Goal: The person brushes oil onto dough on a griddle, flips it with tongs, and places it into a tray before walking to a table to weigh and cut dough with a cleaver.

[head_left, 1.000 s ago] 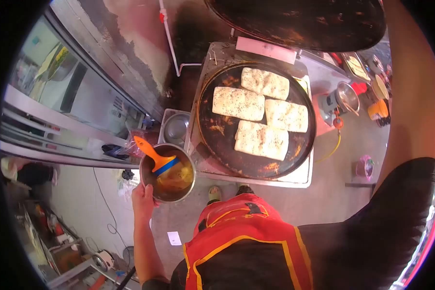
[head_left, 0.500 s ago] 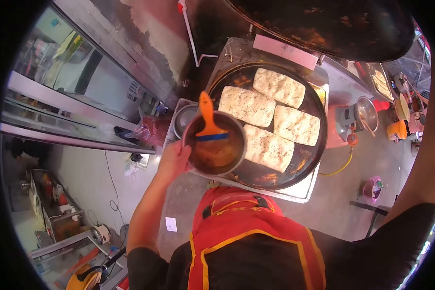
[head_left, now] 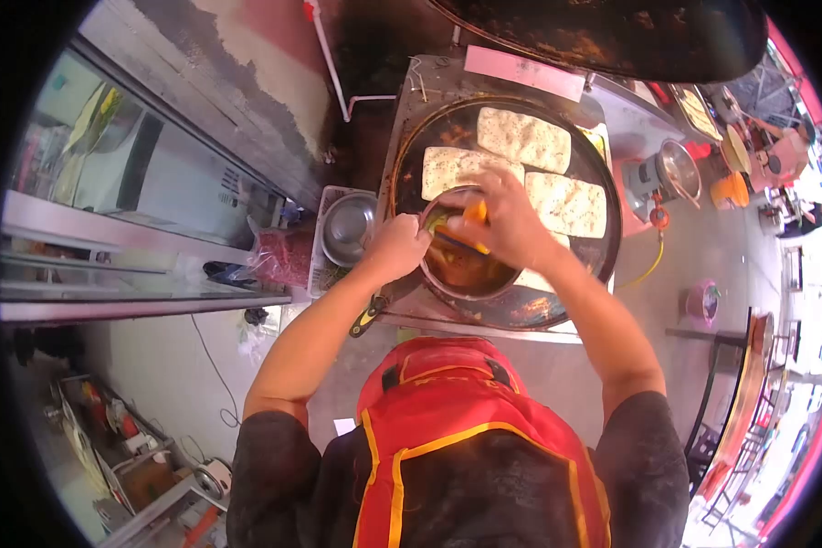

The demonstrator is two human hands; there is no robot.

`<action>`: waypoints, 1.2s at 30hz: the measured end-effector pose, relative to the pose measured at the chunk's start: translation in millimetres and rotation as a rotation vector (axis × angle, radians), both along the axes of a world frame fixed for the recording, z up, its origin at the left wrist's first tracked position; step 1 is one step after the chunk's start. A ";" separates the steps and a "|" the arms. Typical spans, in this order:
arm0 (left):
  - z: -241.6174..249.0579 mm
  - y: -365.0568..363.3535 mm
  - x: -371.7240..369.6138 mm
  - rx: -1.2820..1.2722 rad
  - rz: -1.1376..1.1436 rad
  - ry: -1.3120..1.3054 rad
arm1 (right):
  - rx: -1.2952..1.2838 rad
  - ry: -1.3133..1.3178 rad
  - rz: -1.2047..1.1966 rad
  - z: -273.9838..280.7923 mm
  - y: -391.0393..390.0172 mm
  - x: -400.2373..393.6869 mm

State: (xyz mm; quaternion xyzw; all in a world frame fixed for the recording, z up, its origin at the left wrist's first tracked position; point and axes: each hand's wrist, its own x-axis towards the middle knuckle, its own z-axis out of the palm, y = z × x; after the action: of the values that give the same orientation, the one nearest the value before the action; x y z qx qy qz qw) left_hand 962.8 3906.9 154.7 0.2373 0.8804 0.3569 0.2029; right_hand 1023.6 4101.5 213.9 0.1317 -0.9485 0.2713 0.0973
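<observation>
My left hand [head_left: 398, 247] is closed on the rim of a metal bowl [head_left: 470, 290] with brown liquid in it, held over the near left part of a round black pan [head_left: 594, 267]. My right hand [head_left: 513, 219] grips the orange handle of a brush [head_left: 474, 213], whose head is inside the bowl. Four flat white breads with dark specks lie in the pan: one at the back [head_left: 523, 140], one at the right [head_left: 566, 205], one at the left [head_left: 447, 172], and one partly hidden behind the bowl and my right hand.
A large dark round lid [head_left: 612, 36] hangs above the back of the pan. Left of the pan, an empty metal bowl [head_left: 349, 228] sits in a white tray [head_left: 318, 265]. A black-handled tool [head_left: 368, 316] lies at the front edge. Farther right are a steel pot [head_left: 679, 168] and a yellow hose [head_left: 649, 265].
My right hand has come in from the right and taken the brush handle. My left hand and the bowl have moved right, over the pan. The black-handled tool now shows.
</observation>
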 end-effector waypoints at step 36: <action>-34.7 -88.7 -13.8 0.018 0.266 0.108 | -1.201 0.013 -1.039 -159.9 142.9 124.2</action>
State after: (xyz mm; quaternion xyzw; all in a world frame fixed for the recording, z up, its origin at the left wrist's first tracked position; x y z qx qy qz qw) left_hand 949.0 3818.2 120.0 0.1393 0.9104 0.3753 0.1038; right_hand 1147.8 4244.4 54.0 -0.4010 -0.5793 0.6557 0.2713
